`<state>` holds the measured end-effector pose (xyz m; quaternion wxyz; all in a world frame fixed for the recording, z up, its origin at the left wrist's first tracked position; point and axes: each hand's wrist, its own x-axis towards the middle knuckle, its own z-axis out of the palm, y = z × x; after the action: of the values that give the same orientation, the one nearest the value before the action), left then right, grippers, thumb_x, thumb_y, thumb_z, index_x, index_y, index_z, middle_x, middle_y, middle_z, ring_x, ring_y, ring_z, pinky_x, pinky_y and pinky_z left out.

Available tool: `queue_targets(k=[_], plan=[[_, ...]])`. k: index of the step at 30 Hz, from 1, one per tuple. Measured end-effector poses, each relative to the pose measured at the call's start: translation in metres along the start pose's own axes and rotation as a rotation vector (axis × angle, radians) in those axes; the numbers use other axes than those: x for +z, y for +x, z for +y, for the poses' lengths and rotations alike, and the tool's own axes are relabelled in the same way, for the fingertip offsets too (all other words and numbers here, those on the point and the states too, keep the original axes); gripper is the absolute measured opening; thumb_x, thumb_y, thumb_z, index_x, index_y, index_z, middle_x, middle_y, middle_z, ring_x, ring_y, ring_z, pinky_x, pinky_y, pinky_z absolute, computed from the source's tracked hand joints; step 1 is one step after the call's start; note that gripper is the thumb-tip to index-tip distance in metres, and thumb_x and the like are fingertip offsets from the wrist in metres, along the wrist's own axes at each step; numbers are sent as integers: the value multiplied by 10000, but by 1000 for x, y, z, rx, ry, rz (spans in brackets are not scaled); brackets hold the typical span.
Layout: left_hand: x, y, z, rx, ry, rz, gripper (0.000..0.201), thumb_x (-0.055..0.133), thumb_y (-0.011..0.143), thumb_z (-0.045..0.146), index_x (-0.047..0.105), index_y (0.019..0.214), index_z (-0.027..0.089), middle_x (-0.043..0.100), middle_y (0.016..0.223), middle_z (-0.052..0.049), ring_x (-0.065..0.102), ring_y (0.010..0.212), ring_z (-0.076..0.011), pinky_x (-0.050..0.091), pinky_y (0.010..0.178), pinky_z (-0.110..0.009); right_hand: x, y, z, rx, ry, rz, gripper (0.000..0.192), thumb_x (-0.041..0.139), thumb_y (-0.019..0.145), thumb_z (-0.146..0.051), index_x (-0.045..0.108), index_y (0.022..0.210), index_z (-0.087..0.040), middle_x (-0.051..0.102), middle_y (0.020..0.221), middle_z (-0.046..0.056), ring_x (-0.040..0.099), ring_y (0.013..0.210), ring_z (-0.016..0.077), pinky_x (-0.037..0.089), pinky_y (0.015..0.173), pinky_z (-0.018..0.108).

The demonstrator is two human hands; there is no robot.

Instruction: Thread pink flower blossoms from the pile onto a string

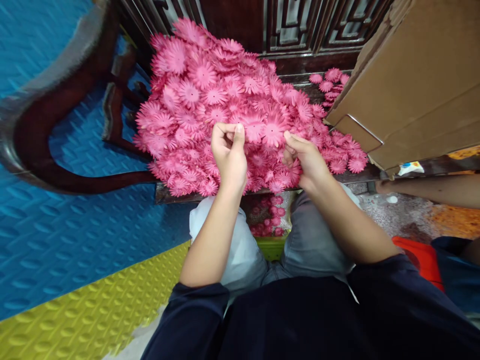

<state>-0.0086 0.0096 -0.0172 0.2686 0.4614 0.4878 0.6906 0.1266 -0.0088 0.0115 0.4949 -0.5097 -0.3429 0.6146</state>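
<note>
fingers (230, 131) of the left hand (228, 155) pinch together above the heap of pink paper daisy-shaped flowers (210, 100) on the dark wooden table (165, 192); the right hand (307, 162), fingers partly spread, touches one pink flower (273, 131) just beside it, nearer that bloom, below the brown cardboard box (412, 75).

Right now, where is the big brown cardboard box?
In the head view the brown cardboard box fills the upper right, resting on the dark wooden bench beside the pile of pink fabric flowers.
</note>
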Motion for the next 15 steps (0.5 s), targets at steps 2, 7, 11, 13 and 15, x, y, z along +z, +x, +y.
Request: queue_targets(k=[2,7,11,13,15], plan=[[1,-1,2,68,31,53,395,544,791,587,428,741,213,367,680,25,406,644,-101,390,647,-240,2,-1,1,6,28,2,382,671,723,-464,416,612,-203,323,447,-88,261,414,53,201,439,240],[4,-6,8,177,114,204,303,500,862,485,416,762,212,364,713,19,387,654,-106,390,668,-247,10,-6,1,-3,45,45,339,652,750,-421,433,621,-198,320,445,-88,252,425,57,168,456,245],[11,-11,11,223,196,269,244,461,897,410,392,767,216,360,724,15,400,674,-111,403,711,-259,14,-9,5,-43,43,56,354,654,741,-449,433,619,-201,308,461,-84,262,441,59,185,467,241],[10,-8,10,222,254,306,243,427,909,415,378,774,219,363,737,12,416,694,-116,410,736,-269,9,-6,8,-60,29,79,364,633,748,-486,433,630,-206,315,471,-80,276,445,64,208,472,240],[2,1,5,206,294,417,253,377,923,433,359,785,222,375,760,6,434,724,-123,412,765,-286,-2,2,10,-83,8,136,379,586,769,-534,426,643,-214,329,483,-74,298,445,72,237,474,243]])
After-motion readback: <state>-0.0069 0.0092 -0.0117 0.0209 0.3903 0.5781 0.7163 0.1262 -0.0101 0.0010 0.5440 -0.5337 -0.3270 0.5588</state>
